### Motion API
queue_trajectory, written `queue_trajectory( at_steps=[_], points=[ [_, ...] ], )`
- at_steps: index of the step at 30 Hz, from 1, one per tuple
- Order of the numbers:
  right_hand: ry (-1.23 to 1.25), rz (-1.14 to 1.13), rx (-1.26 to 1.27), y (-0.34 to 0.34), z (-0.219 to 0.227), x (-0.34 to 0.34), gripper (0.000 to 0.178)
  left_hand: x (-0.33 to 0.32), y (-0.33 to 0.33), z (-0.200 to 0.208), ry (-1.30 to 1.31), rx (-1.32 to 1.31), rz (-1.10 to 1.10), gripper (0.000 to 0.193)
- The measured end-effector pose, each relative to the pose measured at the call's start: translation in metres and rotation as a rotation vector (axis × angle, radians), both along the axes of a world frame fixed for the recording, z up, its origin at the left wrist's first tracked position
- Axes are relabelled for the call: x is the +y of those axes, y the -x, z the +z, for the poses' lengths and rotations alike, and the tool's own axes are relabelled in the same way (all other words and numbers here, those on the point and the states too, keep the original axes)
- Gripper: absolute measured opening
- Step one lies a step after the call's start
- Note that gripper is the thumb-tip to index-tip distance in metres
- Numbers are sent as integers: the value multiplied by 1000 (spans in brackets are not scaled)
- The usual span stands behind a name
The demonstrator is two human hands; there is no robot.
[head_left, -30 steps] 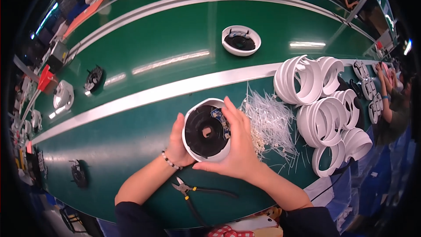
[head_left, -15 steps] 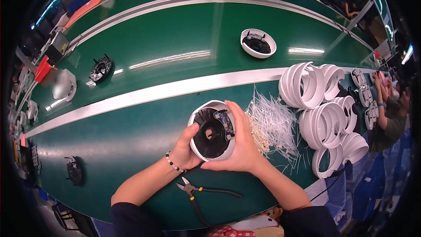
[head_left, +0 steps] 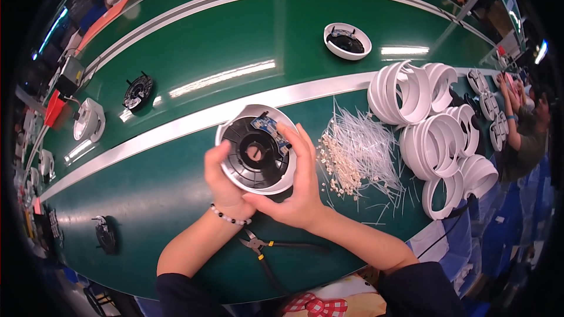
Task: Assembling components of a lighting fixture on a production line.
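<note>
Both hands hold a white round housing (head_left: 244, 112), its open side facing up. Inside it sits a black ribbed disc (head_left: 238, 141) with a hole in the middle. A small blue circuit board (head_left: 267, 124) stands along the disc's upper right edge. My left hand (head_left: 226, 185) grips the housing's lower left side, thumb at the rim. On the right, my right hand (head_left: 298, 191) wraps round the wall, fingertips by the board. Below my wrists lie diagonal cutters (head_left: 256, 245) with black and yellow handles, jaws apart.
Right of my hands lie white cable ties (head_left: 367, 152) and small cream pieces (head_left: 341, 167). Stacked white rings (head_left: 435, 147) stand farther right. Beyond the pale strip (head_left: 176, 126) rest another filled white housing (head_left: 347, 41) and a black disc assembly (head_left: 138, 92). Another black part (head_left: 106, 235) lies left.
Both hands have carried the housing left and slightly up in the view. It has turned counter-clockwise, bringing the circuit board from the right to the upper right. The whole view has shifted slightly.
</note>
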State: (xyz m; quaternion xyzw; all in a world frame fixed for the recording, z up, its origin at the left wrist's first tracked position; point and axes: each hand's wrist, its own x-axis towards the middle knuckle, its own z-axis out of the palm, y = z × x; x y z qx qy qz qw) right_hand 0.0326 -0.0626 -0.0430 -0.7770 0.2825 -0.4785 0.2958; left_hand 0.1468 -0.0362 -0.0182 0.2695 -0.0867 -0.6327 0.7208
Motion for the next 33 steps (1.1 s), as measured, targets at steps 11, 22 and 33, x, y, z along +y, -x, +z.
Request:
queue_trajectory(
  at_steps=[11, 22, 33],
  points=[
    [307, 207, 107, 35, 21, -10, 23, -7, -23, 0, -275, 26, -415, 63],
    [410, -170, 109, 172, 48, 6, 31, -47, -68, 10, -147, -392, -38, 44],
    [-14, -861, 605, 264, 11, 35, 24, -207, -118, -92, -68, -392, 28, 35]
  ],
)
